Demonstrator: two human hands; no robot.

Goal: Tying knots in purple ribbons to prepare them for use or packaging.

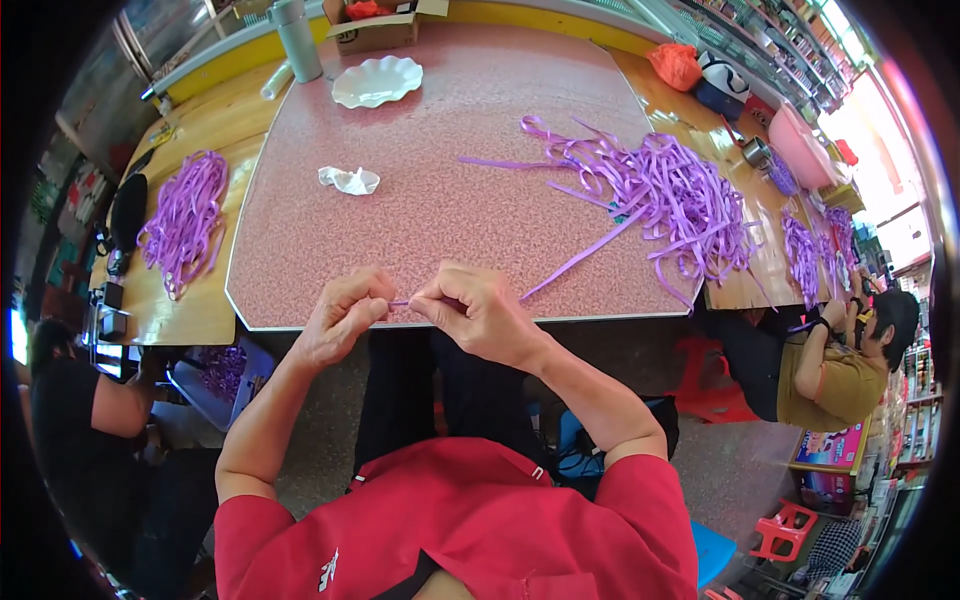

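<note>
Over the near edge of the speckled pink tabletop, both of my hands pinch one purple ribbon. A short stretch of it shows taut between them. My left hand has thumb and fingers pressed together on one end of that stretch. Close beside it, my right hand pinches the other end, its fingers curled over. From the right hand's side a purple strip runs up to a large tangled heap of purple ribbons at the right of the tabletop. Whether it is the same ribbon is hidden by my fingers.
A crumpled white tissue and a scalloped white dish lie farther back, near a pale green bottle and a cardboard box. Another ribbon bundle lies at left. People sit at both sides; a pink basin stands far right.
</note>
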